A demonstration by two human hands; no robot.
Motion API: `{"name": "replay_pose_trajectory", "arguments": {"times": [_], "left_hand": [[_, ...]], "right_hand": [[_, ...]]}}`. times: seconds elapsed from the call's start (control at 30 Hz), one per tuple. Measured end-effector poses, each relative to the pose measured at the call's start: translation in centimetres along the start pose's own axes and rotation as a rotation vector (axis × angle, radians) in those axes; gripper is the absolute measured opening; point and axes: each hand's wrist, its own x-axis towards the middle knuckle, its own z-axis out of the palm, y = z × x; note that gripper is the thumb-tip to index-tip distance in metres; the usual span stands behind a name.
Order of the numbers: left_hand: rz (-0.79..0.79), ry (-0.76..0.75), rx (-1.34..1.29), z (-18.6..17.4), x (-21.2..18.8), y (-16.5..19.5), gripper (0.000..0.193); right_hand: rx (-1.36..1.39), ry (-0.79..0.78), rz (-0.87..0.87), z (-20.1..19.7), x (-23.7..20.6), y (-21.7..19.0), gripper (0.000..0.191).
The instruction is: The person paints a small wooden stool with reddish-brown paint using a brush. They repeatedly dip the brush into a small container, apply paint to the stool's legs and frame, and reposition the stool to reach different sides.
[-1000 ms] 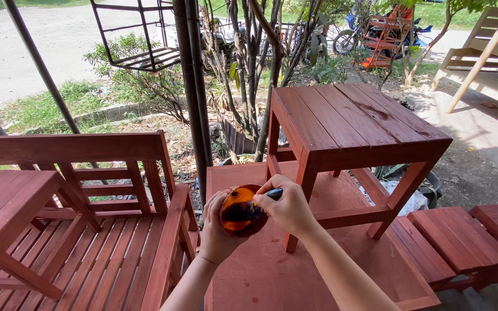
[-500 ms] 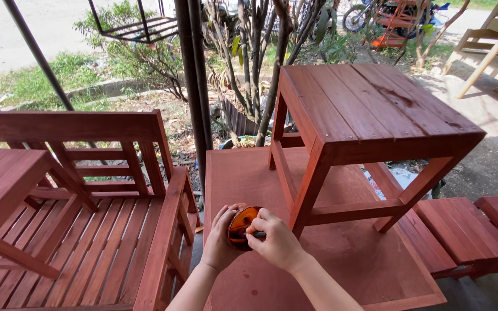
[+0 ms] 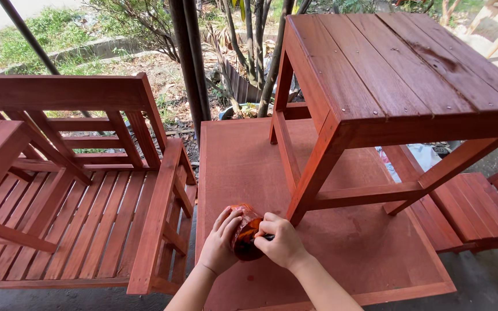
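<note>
Head view: the orange tin (image 3: pixel 244 230) sits cupped in the left hand (image 3: pixel 221 245); the right hand (image 3: pixel 282 242) has its grip closed on a dark handle.

Both hands meet at six o'clock: the left hand (image 3: pixel 221 245) cups a small paint-stained orange container (image 3: pixel 244 231) while the right hand (image 3: pixel 280 243) grips a dark handle at its mouth. They hover over a red-stained board (image 3: pixel 347 242). A red-stained wooden table (image 3: pixel 399 75) stands at two o'clock, a slatted bench (image 3: pixel 82 201) at nine.
</note>
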Motion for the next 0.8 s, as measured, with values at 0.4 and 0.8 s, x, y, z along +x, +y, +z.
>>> {"name": "replay_pose_trajectory", "arguments": {"times": [0.4,0.8], "left_hand": [[-0.130,-0.080,0.038,-0.5,0.2,0.4,0.085],[-0.271,0.017,0.248,0.9,1.7,-0.4,0.084]], "right_hand": [[0.032,0.000,0.002,-0.1,-0.9,-1.7,0.006],[0.198,0.456,0.215,1.5,-1.4,-0.2,0.014]]}}
